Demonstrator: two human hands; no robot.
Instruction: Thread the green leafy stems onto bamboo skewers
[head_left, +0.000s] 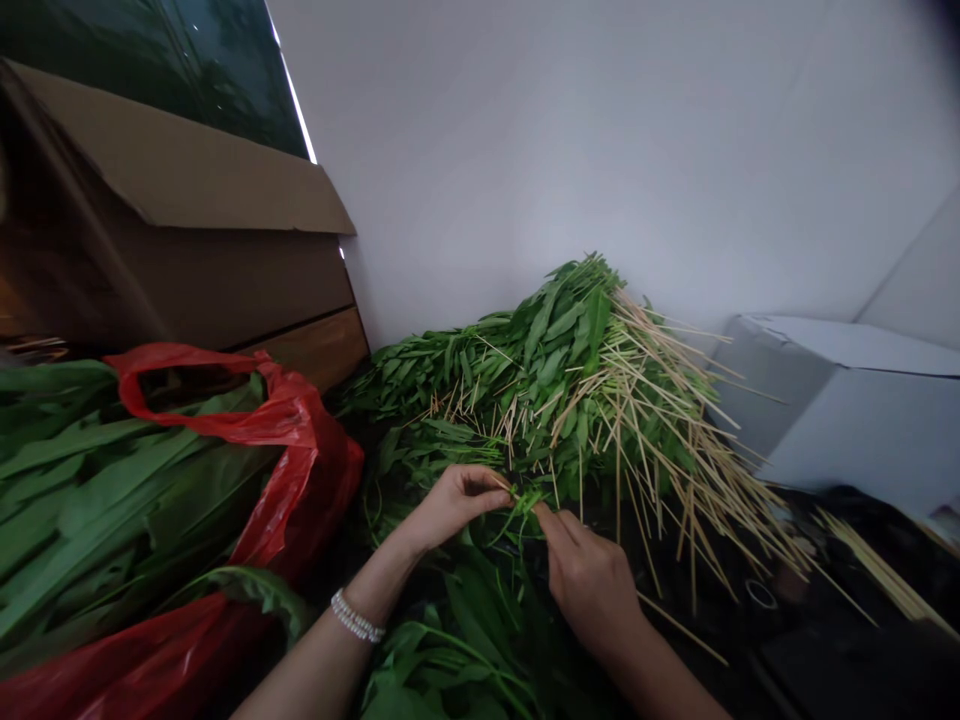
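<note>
My left hand (469, 495), a beaded bracelet on its wrist, pinches thumb and fingers together at the thin end of a wooden skewer. Close beside it, my right hand (589, 570) is wrapped round the same skewer (682, 630), whose other end sticks out below the wrist. Between the two hands, green stems (529, 497) are bunched on the skewer. Loose leafy greens (457, 640) lie underneath. Just beyond the hands rises a heap of skewered leafy greens (559, 325), its bare sticks (667, 420) fanning out toward the right.
A red plastic bag (300, 430) full of long leaves (112, 510) stands at the left. Behind it is an open cardboard box (225, 270). A white box (855, 400) sits at the right, with more loose skewers (885, 570) in front. A white wall closes off the back.
</note>
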